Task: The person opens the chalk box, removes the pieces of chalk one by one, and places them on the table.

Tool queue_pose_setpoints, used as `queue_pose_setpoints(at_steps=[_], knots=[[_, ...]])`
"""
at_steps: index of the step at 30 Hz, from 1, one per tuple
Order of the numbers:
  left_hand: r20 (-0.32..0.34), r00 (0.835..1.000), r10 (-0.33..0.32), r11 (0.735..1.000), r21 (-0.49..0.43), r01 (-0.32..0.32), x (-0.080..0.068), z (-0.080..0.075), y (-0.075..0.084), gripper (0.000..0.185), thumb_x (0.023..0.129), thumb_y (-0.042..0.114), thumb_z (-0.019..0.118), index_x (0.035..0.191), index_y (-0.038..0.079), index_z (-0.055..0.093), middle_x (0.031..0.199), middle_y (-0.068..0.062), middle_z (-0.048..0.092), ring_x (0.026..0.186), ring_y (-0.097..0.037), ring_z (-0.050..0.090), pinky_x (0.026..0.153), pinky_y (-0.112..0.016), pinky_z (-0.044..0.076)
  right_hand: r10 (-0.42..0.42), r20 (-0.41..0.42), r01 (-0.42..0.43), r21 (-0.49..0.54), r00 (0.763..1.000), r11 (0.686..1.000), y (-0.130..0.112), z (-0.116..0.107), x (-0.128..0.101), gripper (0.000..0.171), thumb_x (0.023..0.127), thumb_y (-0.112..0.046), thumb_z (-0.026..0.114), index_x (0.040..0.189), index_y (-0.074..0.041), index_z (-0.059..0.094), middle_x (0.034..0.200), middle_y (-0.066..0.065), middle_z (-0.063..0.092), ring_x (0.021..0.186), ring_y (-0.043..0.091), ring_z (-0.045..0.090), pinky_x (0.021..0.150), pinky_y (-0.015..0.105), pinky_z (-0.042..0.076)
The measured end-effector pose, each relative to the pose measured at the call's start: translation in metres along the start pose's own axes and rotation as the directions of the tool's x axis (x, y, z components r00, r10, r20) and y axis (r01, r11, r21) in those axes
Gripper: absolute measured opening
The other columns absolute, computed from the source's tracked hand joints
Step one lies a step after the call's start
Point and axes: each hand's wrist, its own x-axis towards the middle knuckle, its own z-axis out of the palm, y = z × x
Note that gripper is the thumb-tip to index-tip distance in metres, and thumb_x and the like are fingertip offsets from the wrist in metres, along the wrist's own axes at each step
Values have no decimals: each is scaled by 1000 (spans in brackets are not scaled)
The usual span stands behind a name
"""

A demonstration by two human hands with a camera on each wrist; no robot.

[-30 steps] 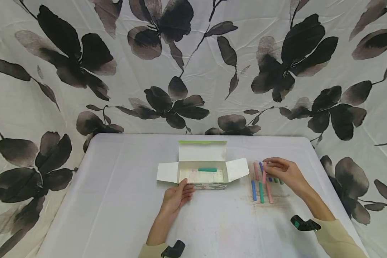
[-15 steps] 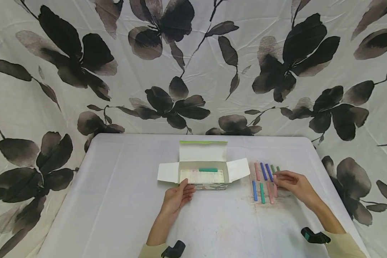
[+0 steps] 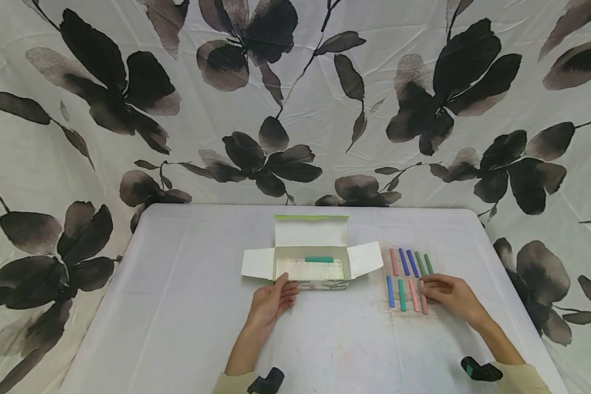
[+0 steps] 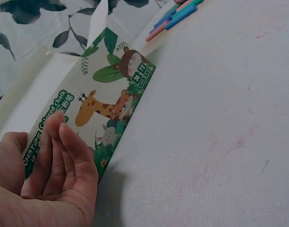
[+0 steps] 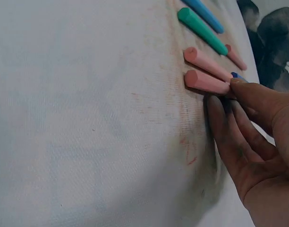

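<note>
My left hand (image 3: 271, 303) holds the near wall of an open chalk box (image 3: 325, 285), thumb at the rim and fingers against the outside. Giraffe and other animal pictures show on that wall in the left wrist view. Inside the box a teal chalk (image 3: 319, 259) lies crosswise on top of a pale layer. Over on the right, my right hand (image 3: 453, 295) pinches the far end of a pink chalk (image 5: 206, 82), close beside another pink chalk (image 5: 206, 61). That near row also has a teal chalk (image 3: 401, 295) and a blue chalk (image 3: 390, 291).
Behind the near row lies a second row: a pink chalk (image 3: 394, 262), two dark blue chalks (image 3: 404, 262) and two green chalks (image 3: 420, 264). The box's side flap (image 3: 366, 259) reaches towards them. Smudged white cloth covers the table (image 3: 177, 306); a floral curtain (image 3: 295, 98) hangs behind.
My right hand has brought the pink chalk from above the far row down and towards me, to the right end of the near row. The left hand and box have stayed put.
</note>
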Motion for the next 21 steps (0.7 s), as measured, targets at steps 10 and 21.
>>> queue_pose_setpoints(at_steps=[10,21], knots=[[1,1000,2,1000,0,-2,0,1,0,53,104,39,63,115,-13,66,102,-12,74,86,-12,68,73,-18,57,-51,-96,28,-225,994,974,-8,7,4,27,99,-14,71,117,6,69,92,9,74,75,12,68,64,26,57],[-4,1000,0,1000,-5,0,-1,1,0,53,104,40,62,116,-12,66,102,-12,74,86,-11,67,72,-19,57,-169,-164,114,-303,972,946,-35,2,15,19,102,-12,67,113,2,70,101,13,74,91,21,70,75,22,56]])
